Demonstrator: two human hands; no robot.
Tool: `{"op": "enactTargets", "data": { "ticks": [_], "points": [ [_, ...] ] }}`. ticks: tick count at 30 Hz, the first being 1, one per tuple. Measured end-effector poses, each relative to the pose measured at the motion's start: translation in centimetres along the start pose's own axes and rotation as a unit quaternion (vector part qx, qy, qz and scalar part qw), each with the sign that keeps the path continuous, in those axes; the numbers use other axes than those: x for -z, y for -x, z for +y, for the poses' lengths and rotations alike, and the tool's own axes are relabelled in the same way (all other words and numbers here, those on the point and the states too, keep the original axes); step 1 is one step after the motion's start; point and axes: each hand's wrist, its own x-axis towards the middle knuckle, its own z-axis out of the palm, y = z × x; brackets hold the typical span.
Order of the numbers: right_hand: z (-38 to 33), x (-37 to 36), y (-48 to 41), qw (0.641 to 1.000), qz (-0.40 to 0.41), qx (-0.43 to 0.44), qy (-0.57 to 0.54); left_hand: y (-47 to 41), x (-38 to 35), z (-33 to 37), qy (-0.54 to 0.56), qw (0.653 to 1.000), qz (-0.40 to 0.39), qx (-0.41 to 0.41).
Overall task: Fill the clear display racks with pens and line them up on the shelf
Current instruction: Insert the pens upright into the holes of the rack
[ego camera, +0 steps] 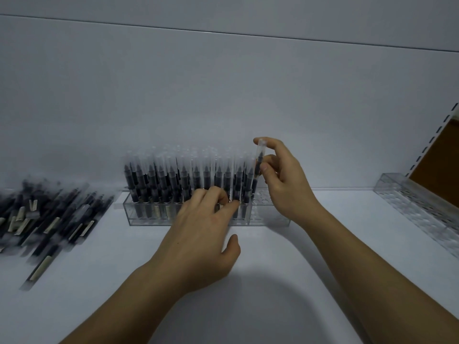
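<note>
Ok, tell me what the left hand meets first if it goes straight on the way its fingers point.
The pens standing in the clear rack. The fingertips of the left hand seem right at them, though depth is unclear.

Head-worn camera looks forward and down, close over the white shelf.

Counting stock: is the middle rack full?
Not quite: the rack has empty holes at its right end, past the pen the right hand holds.
</note>
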Motion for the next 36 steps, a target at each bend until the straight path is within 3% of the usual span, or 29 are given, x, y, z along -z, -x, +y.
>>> {"op": "enactTargets", "data": {
  "ticks": [11,18,22,28,33,36],
  "points": [
    [0.2,0.1,0.3,0.996,-0.042,0.004,0.080,0.0,-0.3,-0.1,-0.003,1.000,-0.002,-0.018],
    [-0.2,0.8,1.2,0.996,-0.001,-0.007,0.087,-0.1,-0.5,-0.2,-0.005,0.999,-0.003,-0.037],
    [-1.2,1.3,1.2,0.991,0.096,0.035,0.084,-0.1,-0.3,-0.4,0.015,0.999,0.002,-0.045],
    [-3.1,-1.1,2.7,0.975,0.062,0.147,0.152,1.9,3.6,-3.4,-0.029,0.995,-0.051,-0.082],
    [-4.8,-1.3,3.0,0.960,0.152,0.130,0.194,7.1,8.2,-9.8,-0.103,0.993,-0.052,0.010],
    [-7.2,-3.0,3.4,0.959,0.099,0.183,0.192,9.6,9.9,-12.8,-0.128,0.988,-0.048,0.078]
  ]
}}
